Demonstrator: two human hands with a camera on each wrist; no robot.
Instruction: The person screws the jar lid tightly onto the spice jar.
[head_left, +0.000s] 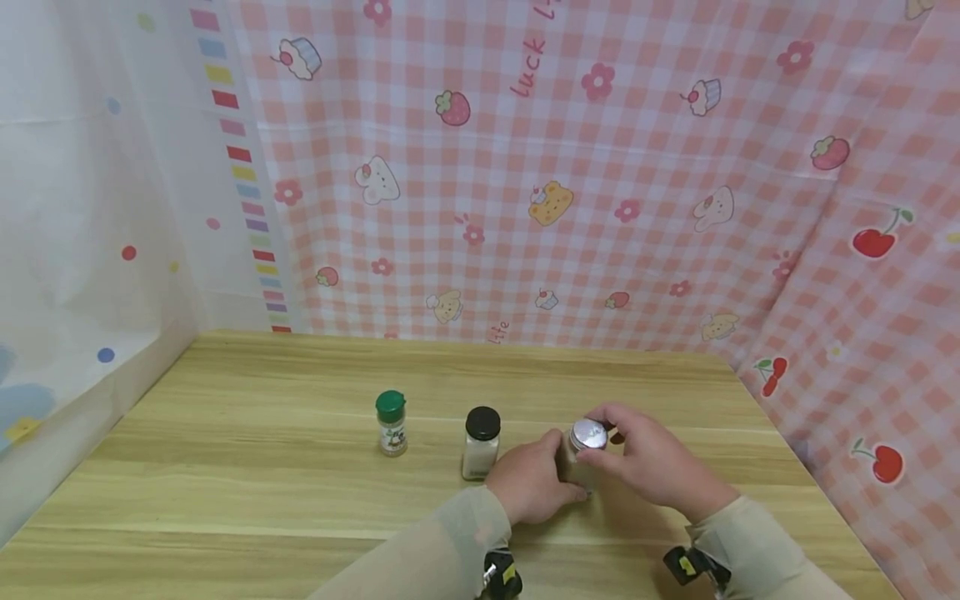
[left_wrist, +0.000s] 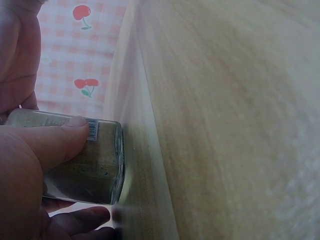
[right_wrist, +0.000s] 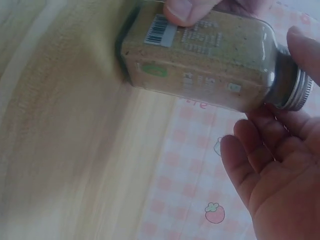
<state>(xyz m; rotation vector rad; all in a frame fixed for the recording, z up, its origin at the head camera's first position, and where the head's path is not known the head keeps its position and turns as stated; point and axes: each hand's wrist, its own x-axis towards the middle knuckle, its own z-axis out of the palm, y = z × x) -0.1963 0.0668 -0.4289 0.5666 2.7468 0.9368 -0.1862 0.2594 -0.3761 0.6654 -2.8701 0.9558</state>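
A square glass spice jar (right_wrist: pixel 200 65) of brownish seasoning, with a barcode label and a silver metal lid (head_left: pixel 589 434), stands upright on the table. My left hand (head_left: pixel 534 479) grips its body low down, the thumb over the barcode in the left wrist view. My right hand (head_left: pixel 652 454) is at the top, thumb and forefinger around the lid's sides; its other fingers (right_wrist: pixel 240 160) spread loosely beneath the lid in the right wrist view. Just left of my left hand stands a black-capped jar (head_left: pixel 482 444) with pale contents.
Farther left on the wooden table (head_left: pixel 247 450) stands a small green-capped spice bottle (head_left: pixel 392 423). A pink checked curtain (head_left: pixel 495 167) hangs behind the table's back edge and along the right side, and a white dotted one (head_left: pixel 97 208) on the left.
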